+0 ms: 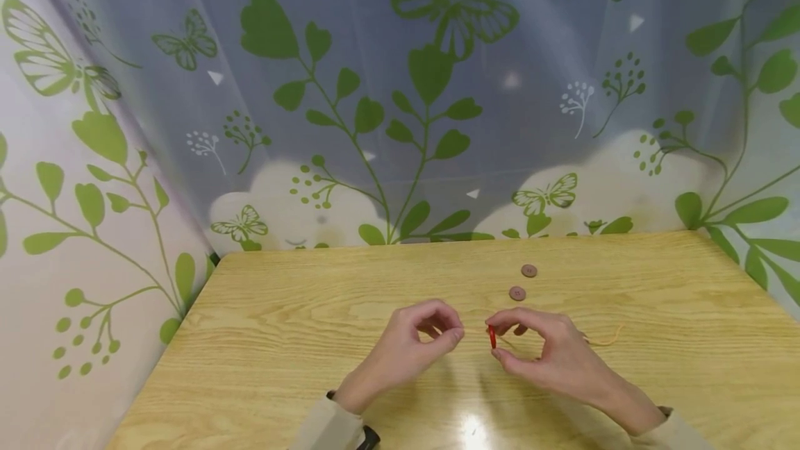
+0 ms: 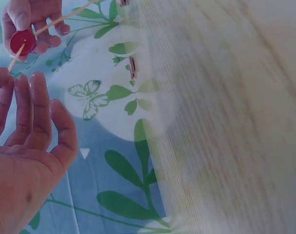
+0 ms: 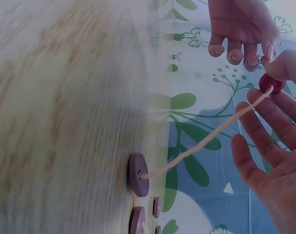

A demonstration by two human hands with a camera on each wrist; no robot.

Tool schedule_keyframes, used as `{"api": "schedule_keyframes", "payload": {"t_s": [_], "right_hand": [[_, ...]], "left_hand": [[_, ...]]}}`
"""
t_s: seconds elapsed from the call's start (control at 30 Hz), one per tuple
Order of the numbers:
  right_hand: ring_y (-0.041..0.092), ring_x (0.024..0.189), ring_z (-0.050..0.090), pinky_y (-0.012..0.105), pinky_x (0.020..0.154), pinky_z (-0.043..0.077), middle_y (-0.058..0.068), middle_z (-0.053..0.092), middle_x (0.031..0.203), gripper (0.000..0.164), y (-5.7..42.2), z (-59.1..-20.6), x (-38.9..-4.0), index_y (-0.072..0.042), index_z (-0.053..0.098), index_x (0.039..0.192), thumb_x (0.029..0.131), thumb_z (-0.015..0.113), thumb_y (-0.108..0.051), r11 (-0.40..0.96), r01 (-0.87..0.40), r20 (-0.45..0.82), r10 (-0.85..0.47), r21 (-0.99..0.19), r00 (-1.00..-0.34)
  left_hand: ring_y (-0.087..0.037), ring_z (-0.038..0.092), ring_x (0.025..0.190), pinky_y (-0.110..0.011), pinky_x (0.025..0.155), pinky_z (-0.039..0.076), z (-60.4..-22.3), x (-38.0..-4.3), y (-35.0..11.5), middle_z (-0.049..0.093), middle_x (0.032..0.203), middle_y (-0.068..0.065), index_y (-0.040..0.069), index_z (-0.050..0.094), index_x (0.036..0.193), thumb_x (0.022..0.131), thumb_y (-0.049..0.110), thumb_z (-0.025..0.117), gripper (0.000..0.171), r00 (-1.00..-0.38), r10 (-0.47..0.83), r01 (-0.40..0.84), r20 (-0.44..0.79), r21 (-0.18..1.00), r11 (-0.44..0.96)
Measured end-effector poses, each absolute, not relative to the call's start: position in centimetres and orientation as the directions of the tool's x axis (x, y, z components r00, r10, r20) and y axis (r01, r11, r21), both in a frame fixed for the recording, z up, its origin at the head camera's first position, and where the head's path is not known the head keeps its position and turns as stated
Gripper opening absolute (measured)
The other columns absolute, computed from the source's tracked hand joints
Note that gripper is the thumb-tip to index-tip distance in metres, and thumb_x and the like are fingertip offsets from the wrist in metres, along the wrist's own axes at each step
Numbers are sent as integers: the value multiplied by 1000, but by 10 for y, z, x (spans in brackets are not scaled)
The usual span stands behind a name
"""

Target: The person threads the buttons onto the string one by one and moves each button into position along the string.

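Observation:
Between thumb and finger, my right hand (image 1: 553,349) pinches a red button (image 1: 492,337) by its rim, holding it on edge above the table. A thin yellow-orange string (image 1: 475,330) passes through the button. On its left side, the fingertips of my left hand (image 1: 415,339) pinch the string; the other fingers extend loosely in the left wrist view. From the red button, the string runs down to a brown button (image 3: 138,174), entering one of its holes. Another brown button (image 3: 137,222) stands close behind that one, partly cut off by the frame.
Two loose brown buttons, a farther one (image 1: 529,271) and a nearer one (image 1: 517,294), lie on the wooden table (image 1: 300,311) beyond my right hand. The string's tail (image 1: 609,340) curls out on the right. A leaf-patterned curtain (image 1: 350,89) hangs behind the table.

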State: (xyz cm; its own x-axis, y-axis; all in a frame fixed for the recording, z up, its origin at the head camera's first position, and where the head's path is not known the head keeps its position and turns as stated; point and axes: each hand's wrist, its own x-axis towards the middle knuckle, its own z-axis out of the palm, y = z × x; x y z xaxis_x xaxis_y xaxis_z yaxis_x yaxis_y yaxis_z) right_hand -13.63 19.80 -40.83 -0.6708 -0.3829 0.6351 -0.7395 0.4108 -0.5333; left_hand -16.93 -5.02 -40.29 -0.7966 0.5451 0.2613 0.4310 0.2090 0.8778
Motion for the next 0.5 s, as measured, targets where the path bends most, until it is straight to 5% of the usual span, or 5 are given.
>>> {"api": "schedule_keyframes", "payload": {"t_s": [0.5], "right_hand": [[9,86,71,28,70,58,-9,75,97,42,204,-415,-135,-24,69,107,77,79,4,484,-688,529,-440,-541,-726]], "left_hand": [[-5,67,89,-27,81,58,-405,-171,-55,73,95,3,14,70,99,99,23,67,9,-810,521,432,268,874,224]]}}
